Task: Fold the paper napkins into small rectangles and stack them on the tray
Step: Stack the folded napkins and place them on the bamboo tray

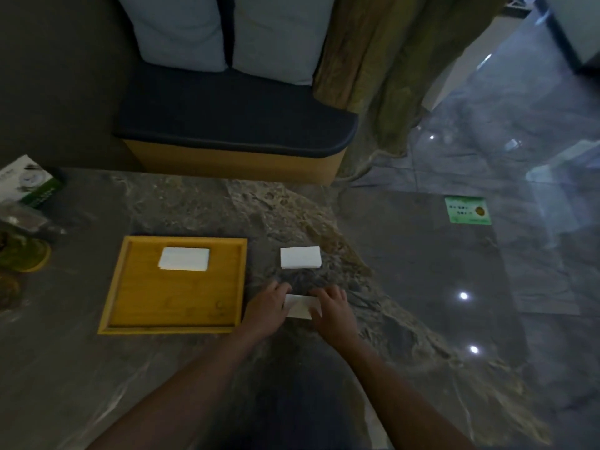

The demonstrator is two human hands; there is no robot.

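A dark marbled stone table (162, 368) fills the near part of the scene. On it, left of centre, lies a shallow square wooden tray (172, 328), and a stack of white folded paper napkins (184, 258) sits inside the tray toward its far edge. Just right of the tray, on the bare table, sits a second white napkin pile (301, 257). Nearer than that pile, a single white napkin (300, 306) lies flat on the table, with the left hand (268, 308) on its left end and the right hand (331, 308) on its right end. At the table's far left edge stands a printed card box (27, 181). Beyond the table is a padded bench seat (233, 125) with two pale cushions (227, 30) at its back. A glossy tiled floor (487, 287) lies to the right.
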